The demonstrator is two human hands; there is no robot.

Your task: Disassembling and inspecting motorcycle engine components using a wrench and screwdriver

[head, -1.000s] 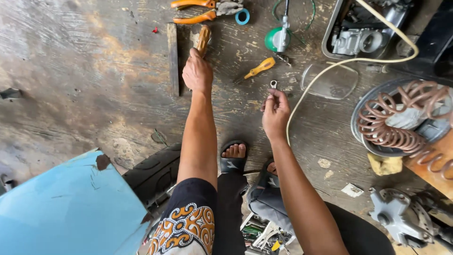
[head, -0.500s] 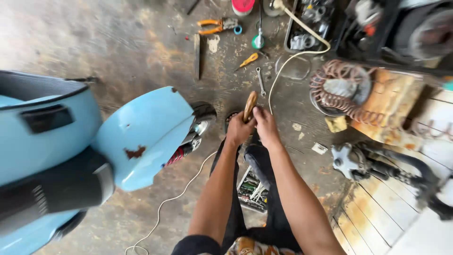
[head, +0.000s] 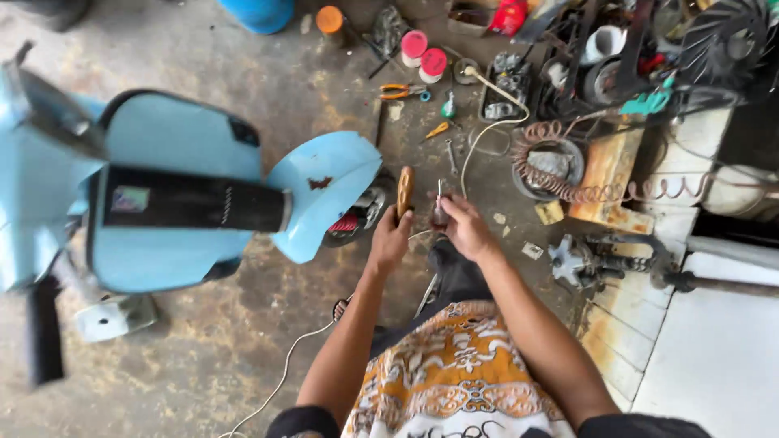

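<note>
**Two hands raised over the floor beside the blue scooter**

Landmark: light-blue scooter, filling the left half of the head view. Its front fender ends just left of the hands; the front wheel sits tucked under that fender, close to the left hand. Bare, stained concrete floor lies open below the scooter and to the left of the person's arm. Right of the scooter, past the hands, the floor is crowded with parts up to a raised white-tiled step.

Left hand: forearm stretched forward, fist wrapped round the lower end of a wooden handle, which stands nearly upright beside the fender tip. Only the handle shows; the tool's head cannot be made out.

Right hand: forearm angled in from the right, fingers curled and pinching a small metal part, thin stem pointing up. The two hands are near each other, not touching.

Counts, beyond the scooter's nose: one orange-handled pliers; two red-capped cans side by side; one orange-lidded jar; one white cord; one coil of copper tubing; one yellow-handled screwdriver.
</note>
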